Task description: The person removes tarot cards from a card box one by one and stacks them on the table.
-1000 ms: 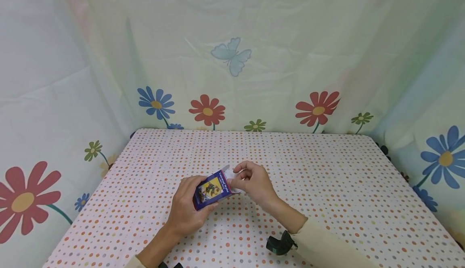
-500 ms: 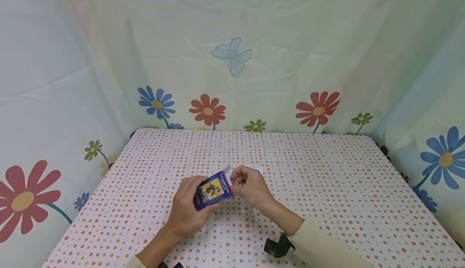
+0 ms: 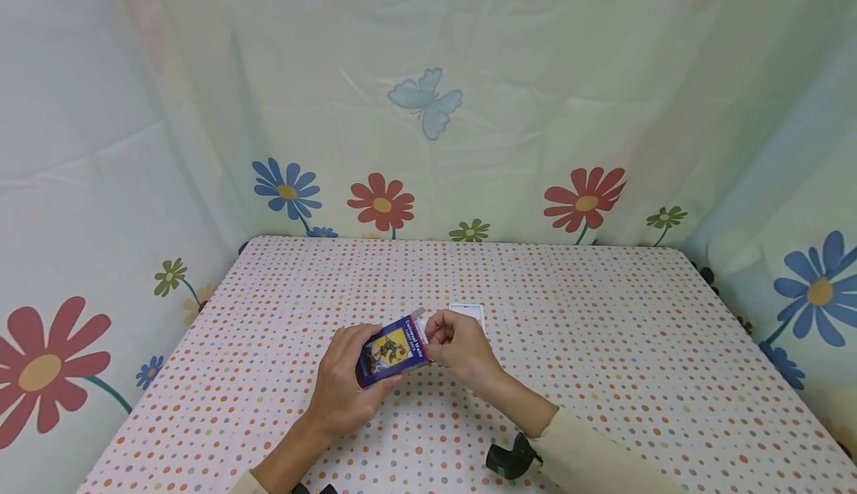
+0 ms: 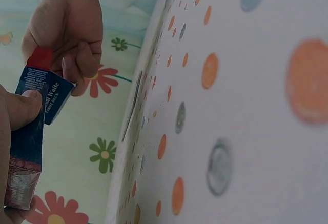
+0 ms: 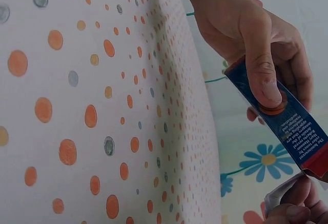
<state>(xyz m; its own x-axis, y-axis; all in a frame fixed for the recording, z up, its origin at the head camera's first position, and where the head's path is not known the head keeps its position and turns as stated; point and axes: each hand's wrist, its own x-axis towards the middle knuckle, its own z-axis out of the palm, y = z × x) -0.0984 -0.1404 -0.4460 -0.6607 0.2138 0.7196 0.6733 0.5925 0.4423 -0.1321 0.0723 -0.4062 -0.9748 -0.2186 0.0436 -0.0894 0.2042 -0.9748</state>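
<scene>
My left hand [image 3: 344, 382] grips a blue tarot card box [image 3: 388, 351] tilted above the table, thumb along one narrow side. Its yellow picture front faces up in the head view, with the mouth end to the right. At that end my right hand [image 3: 465, 349] has curled fingers and thumb pinching the box's flap; the fingertips partly cover the opening. A small side flap [image 3: 418, 313] sticks out beside them. In the right wrist view, a pale flap [image 5: 277, 196] lies at the right fingertips. Behind the right hand, a white-bordered card [image 3: 469, 310] lies on the table, partly hidden.
A white cloth with coloured dots covers the table [image 3: 569, 308]. Flower-printed curtains [image 3: 509, 122] hang behind it and along both sides. A black wrist mount [image 3: 512, 457] sits by the right sleeve.
The right hand has shifted slightly down and left against the box's end, its fingers closing in. The white-bordered card behind it has come into view. The left hand keeps its place.
</scene>
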